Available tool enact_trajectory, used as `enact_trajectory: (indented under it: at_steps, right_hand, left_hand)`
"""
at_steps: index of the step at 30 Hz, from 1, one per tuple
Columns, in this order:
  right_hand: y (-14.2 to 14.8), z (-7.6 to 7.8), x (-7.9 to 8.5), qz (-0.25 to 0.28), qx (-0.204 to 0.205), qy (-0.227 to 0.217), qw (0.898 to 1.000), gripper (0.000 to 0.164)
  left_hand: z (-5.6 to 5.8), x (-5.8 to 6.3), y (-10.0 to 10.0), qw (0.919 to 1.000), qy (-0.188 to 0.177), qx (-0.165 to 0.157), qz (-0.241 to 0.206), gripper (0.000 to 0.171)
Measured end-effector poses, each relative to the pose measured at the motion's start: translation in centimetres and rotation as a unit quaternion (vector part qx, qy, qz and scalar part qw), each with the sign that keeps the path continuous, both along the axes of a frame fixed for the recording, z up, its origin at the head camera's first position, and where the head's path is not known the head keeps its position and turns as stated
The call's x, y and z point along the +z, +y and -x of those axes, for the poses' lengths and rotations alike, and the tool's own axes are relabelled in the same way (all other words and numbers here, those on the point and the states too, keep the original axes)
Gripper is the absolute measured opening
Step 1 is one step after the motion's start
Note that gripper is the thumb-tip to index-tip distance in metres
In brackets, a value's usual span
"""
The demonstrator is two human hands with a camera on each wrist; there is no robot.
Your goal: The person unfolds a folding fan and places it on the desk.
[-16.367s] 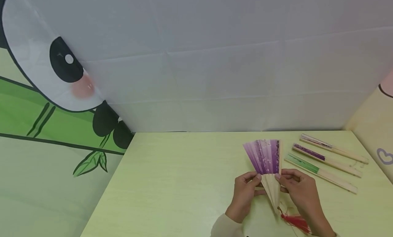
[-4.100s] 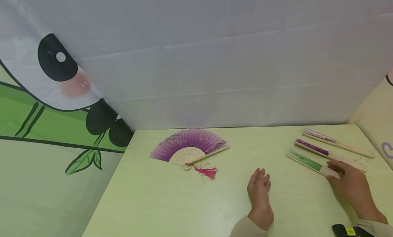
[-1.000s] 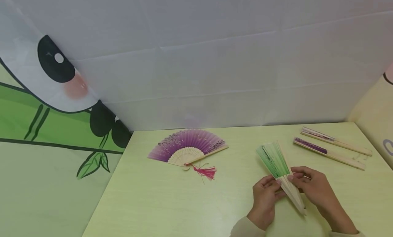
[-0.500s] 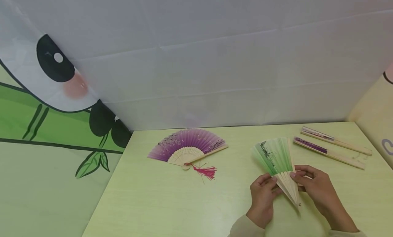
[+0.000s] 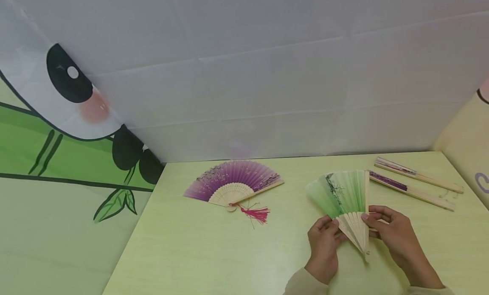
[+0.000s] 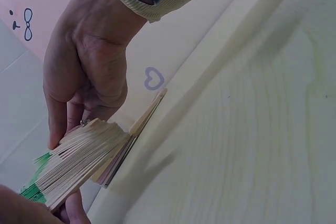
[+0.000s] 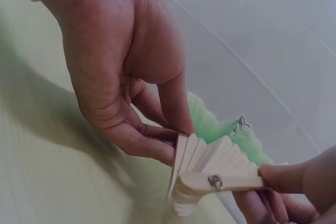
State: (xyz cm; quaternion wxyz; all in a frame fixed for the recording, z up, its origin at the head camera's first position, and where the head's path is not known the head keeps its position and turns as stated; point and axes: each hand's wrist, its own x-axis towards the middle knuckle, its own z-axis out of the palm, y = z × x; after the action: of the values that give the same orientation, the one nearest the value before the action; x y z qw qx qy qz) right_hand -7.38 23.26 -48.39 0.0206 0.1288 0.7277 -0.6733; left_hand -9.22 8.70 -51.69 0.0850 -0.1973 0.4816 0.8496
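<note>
A green folding fan [image 5: 345,197], partly spread, is held in front of me by both hands. My left hand [image 5: 322,248] pinches its left edge at the pale ribs, thumb on the near face. On the opposite edge my right hand [image 5: 393,235] grips the outer rib, its thumb on the front. The riveted end points down toward me. In the left wrist view the fan's ribs [image 6: 86,161] look closely stacked; the right wrist view shows scalloped rib tops [image 7: 223,156] below the green leaf [image 7: 210,124].
A fully spread purple folding fan [image 5: 233,180] lies at the table's back left, its pink tassel [image 5: 257,214] trailing toward me. Two folded fans, a purple one [image 5: 412,191] and a pale one [image 5: 418,175], lie at the right. A pale wall sheet [image 5: 267,91] stands behind the table [image 5: 183,252].
Earlier the right hand took the folded green fan from the right. Over the last second the fan has spread wider, as the left hand moved left. The purple fan was spread and laid down before.
</note>
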Motion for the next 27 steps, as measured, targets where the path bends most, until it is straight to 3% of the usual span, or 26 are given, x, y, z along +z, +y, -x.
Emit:
enact_trajectory:
  at_steps: [15, 27]
  right_hand:
    - [0.09, 0.03, 0.05, 0.111, -0.038, 0.023, 0.993, 0.04]
    - [0.13, 0.06, -0.23, 0.137, -0.066, 0.043, 0.987, 0.028]
  left_hand:
    - [0.26, 0.34, -0.58, 0.9989, 0.008, 0.046, -0.004, 0.012]
    - [0.52, 0.65, -0.92, 0.998, -0.007, 0.063, -0.001, 0.014]
